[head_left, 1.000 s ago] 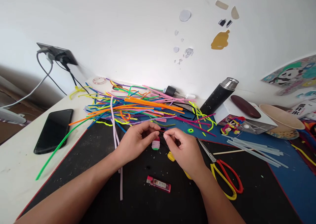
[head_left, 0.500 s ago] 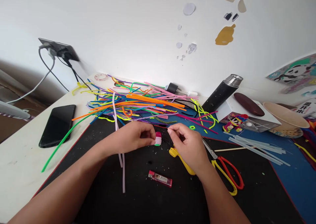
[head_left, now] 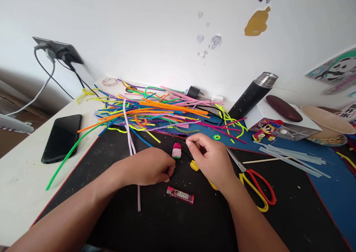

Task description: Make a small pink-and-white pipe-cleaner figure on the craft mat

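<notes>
My left hand is low over the black mat, its fingers curled down and the thumb close to the fingertips. Whatever it pinches is hidden. Just beyond its knuckles sits a small pipe-cleaner piece banded magenta, pale pink and green, touched by neither hand. My right hand has thumb and forefinger pinched together; a tiny dark bit shows at the tips, too small to name. Beneath that hand lies a yellow-handled tool, mostly covered. A pink lighter rests in front of both hands.
Many coloured pipe cleaners are heaped behind the hands. Two lilac ones run under my left forearm. Open scissors and clear glue sticks lie right, near a black flask. A phone is at left.
My left hand has let go of the banded piece, which now sits on the mat, and has moved down and nearer, where a small black bit lay. The right hand stays pinched. The view has tilted slightly.
</notes>
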Action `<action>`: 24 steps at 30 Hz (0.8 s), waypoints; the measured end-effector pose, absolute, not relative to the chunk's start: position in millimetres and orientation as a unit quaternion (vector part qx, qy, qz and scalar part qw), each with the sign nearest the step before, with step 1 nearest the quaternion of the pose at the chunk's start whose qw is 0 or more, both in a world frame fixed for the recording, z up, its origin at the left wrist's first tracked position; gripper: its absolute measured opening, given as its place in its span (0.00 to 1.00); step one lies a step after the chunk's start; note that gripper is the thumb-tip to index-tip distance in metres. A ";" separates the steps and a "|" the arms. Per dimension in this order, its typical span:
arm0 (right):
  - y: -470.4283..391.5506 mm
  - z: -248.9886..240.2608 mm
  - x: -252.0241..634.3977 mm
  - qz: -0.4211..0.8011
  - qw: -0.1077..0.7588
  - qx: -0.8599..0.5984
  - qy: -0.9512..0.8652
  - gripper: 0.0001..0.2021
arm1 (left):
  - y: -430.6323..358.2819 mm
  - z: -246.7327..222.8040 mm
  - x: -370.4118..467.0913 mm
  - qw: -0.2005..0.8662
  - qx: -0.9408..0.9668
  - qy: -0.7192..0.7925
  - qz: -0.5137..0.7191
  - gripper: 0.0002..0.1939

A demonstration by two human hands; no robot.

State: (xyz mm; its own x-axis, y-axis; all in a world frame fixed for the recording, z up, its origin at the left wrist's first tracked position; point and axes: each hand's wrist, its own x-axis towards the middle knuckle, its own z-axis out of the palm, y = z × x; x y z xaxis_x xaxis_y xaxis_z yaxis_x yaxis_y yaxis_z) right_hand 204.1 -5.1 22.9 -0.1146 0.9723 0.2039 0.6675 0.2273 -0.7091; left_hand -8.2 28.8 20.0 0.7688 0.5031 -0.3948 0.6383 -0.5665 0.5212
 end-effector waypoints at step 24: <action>-14.9 5.6 178.7 0.193 0.101 -0.489 -0.844 0.08 | 55.9 15.1 -23.8 0.609 0.597 0.400 0.336 0.12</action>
State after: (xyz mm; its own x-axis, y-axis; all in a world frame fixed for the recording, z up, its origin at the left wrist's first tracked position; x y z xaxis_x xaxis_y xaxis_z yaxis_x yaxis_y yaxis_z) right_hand 178.7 -14.9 5.6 -0.5005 0.8655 -0.0189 0.7874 0.4460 -0.4255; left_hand -23.8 55.9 15.1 0.4550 0.8863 -0.0863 0.0685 0.0619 0.9957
